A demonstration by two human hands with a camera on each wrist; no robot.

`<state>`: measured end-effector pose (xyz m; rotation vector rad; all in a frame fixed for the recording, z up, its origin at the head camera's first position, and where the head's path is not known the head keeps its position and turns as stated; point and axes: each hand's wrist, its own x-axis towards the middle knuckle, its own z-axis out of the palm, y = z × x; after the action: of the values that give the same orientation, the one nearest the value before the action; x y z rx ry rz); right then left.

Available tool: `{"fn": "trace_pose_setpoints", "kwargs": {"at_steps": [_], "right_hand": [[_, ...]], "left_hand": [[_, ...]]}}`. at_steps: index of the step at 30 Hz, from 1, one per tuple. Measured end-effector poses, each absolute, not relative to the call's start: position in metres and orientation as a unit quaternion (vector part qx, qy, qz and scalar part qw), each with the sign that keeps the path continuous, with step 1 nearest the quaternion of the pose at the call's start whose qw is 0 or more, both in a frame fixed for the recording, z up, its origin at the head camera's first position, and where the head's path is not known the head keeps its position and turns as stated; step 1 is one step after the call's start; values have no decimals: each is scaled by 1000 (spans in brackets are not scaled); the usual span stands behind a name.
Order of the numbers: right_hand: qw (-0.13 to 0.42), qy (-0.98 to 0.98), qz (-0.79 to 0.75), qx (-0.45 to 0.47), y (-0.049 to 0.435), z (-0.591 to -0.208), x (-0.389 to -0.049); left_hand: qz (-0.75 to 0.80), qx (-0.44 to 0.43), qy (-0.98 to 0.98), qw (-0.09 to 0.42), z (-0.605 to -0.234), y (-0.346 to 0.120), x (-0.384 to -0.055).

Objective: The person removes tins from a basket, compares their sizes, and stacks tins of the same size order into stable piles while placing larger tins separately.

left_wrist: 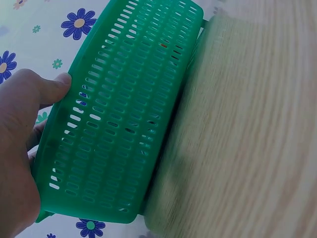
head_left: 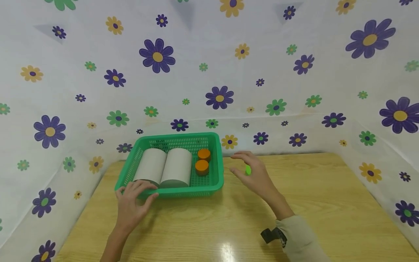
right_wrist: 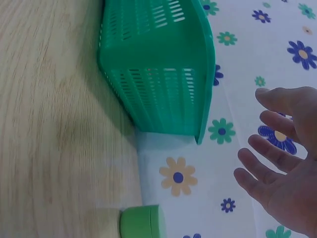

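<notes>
A green plastic basket (head_left: pixel 196 190) with slotted walls sits toward the back left of the table. My left hand (head_left: pixel 131 205) grips its front rim near the left corner, thumb on the outer wall and fingers over the rim, as the left wrist view shows. Inside lie two white cylinders (head_left: pixel 177 167) side by side, and two short orange cylinders (head_left: pixel 202 167) stand at the right. My right hand (head_left: pixel 256 178) hovers right of the basket, fingers spread, holding nothing. Partly behind it in the head view is a small bright green cylinder (right_wrist: pixel 136 222), near the table's back edge.
The wooden table (head_left: pixel 327 203) extends to the right and in front of the basket. A white cloth (head_left: pixel 190 83) printed with flowers hangs behind the table and along both sides. A black strap (head_left: pixel 274 235) is around the right wrist.
</notes>
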<state>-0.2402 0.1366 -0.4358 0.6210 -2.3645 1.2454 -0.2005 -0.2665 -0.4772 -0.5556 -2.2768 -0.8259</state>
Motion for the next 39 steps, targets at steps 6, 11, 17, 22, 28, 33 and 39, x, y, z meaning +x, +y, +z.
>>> {"fn": "trace_pose_setpoints", "kwargs": {"at_steps": [6, 11, 17, 22, 28, 33, 39], "right_hand": [[194, -845, 431, 249, 120, -427, -248], [185, -844, 421, 276, 108, -416, -257], [168, -847, 409, 294, 95, -411, -268], [154, -851, 398, 307, 84, -410, -278], [137, -858, 381, 316, 73, -413, -289], [99, -868, 363, 325, 63, -415, -296], [46, -885, 325, 330, 51, -425, -304]], "left_hand": [[-310, -218, -869, 317, -477, -267, -203], [-311, -217, -870, 315, -477, -266, -203], [-325, -212, -867, 312, -480, -266, -204], [-353, -211, -861, 300, -480, -267, -206], [-383, -215, -852, 286, -478, -267, -206], [-393, -207, -848, 288, -477, -265, -205], [-397, -193, -851, 286, -477, -266, -200]]}}
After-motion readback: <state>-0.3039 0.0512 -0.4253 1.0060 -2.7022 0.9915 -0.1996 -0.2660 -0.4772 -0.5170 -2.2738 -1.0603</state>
